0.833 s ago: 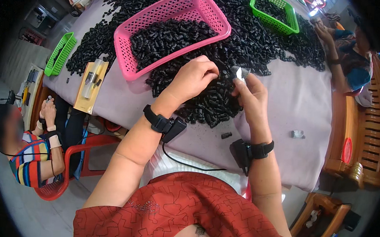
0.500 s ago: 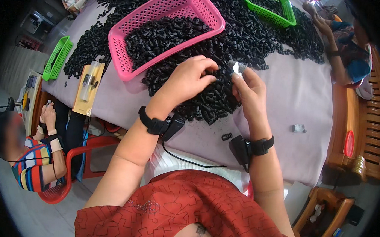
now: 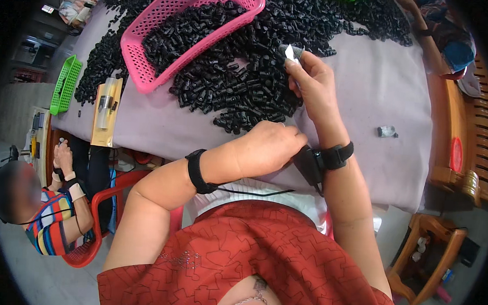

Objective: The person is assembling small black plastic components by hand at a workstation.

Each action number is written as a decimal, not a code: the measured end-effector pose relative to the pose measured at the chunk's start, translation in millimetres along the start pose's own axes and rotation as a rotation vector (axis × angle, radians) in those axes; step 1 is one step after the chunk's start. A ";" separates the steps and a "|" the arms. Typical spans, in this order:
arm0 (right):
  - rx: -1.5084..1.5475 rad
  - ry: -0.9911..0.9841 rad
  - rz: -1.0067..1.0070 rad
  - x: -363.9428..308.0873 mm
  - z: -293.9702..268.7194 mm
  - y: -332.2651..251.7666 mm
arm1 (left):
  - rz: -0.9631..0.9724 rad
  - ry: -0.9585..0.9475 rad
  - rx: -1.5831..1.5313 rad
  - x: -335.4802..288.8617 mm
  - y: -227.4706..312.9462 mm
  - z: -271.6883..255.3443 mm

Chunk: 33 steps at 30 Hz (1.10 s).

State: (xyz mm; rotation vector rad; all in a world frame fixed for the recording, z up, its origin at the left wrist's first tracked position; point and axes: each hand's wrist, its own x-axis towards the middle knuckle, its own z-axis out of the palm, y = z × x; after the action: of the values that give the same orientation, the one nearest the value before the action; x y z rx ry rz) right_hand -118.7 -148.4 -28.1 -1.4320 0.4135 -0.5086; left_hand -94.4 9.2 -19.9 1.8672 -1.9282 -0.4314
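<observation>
My left hand is low over the near part of the table, close to my right wrist. Its fingers are curled and pinched downward, and whatever is between them is hidden. My right hand is raised above the edge of a heap of small black cylindrical parts. Between thumb and fingers it grips a small grey packet with a white flap; the exact kind is unclear. A pink perforated basket partly filled with the same black parts stands tilted behind the heap.
A small clear bag with dark pieces lies at right on the grey cloth. A yellow board with a clear tube and a green basket are at left. Co-workers sit at left, far left and far right. A wooden bench flanks the table.
My left hand has come from beside the heap down toward my body, its fingers closing where a lone black part lay. The right hand keeps its packet. The whole view has shifted slightly.
</observation>
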 end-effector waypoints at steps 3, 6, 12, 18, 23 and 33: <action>0.004 0.005 -0.001 -1.4 0.5 -1.6 | -0.020 0.010 -0.006 2.0 -7.2 -11.2; -0.013 0.019 -0.005 -2.4 -1.7 -4.1 | -0.106 0.142 -0.199 7.5 -25.7 -35.9; -0.006 -0.049 0.023 -6.1 3.9 -12.3 | -0.338 0.539 -1.303 13.9 -80.8 -70.7; 0.146 -0.165 0.010 -13.2 8.6 -26.0 | -0.344 0.482 -1.590 9.9 -100.6 -55.9; 0.225 -0.373 0.079 -16.7 12.6 -26.8 | -0.371 0.526 -1.784 7.3 -100.7 -47.7; 0.312 -0.409 0.159 -20.0 17.0 -30.3 | -0.302 0.524 -1.738 8.0 -93.8 -52.9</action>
State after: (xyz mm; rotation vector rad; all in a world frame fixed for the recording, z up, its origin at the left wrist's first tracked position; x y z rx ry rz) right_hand -128.2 -125.1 3.2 -1.1519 0.1103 -0.1345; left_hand 13.3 0.0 -20.2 0.8135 -0.3656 -1.0644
